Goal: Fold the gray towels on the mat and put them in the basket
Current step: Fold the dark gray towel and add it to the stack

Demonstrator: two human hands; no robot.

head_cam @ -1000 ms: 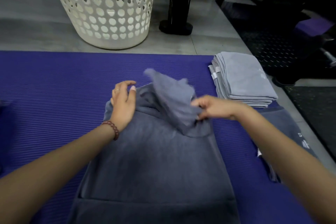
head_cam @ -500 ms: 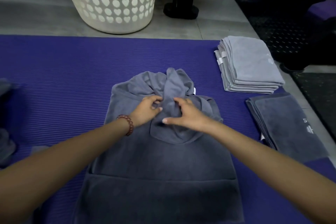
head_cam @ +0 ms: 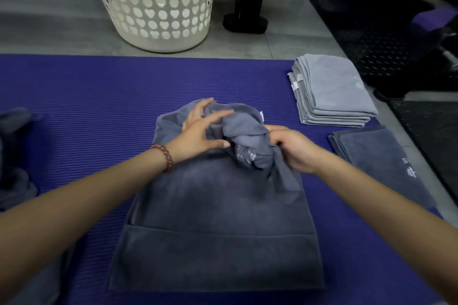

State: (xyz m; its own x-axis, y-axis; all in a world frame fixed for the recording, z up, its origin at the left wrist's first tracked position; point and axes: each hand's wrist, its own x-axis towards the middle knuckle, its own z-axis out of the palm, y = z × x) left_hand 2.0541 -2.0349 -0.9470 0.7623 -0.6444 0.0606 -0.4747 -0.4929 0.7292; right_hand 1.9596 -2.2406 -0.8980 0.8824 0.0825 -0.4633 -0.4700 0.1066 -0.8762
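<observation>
**On the mat: towel part-flat, far end bunched**

At mid-mat a dark gray towel (head_cam: 218, 218) is laid lengthwise. Its near end is flat, and its far end is gathered into a twisted bunch (head_cam: 247, 141). The bunch is gripped by the right hand (head_cam: 292, 151), with the fingers curled round the cloth. The left hand (head_cam: 198, 136) is held wide over the far edge, fingers spread and straight. Nothing is grasped by it.

Step judged: spreading out, with the fold proper not yet begun. For the next move, the bunch needs to be pulled apart, the far corners found and the far edge squared against the near edge. Only then can the first fold be laid.

The basket (head_cam: 153, 2) stands on the floor beyond the mat (head_cam: 86, 96), well apart from the towel. A stack of lighter folded towels (head_cam: 332, 91) sits at the mat's right, with a folded dark towel (head_cam: 379, 161) just beside it.

Not resolved:
- The basket's top is cut off by the frame, so its contents are not seen.
- The far corners are buried in the bunch, as are the right fingertips.
- The print on the bunch is blurred and unreadable.
- Crumpled gray cloth (head_cam: 14, 156) is cut off at the left edge, so the piece count cannot be told.
</observation>
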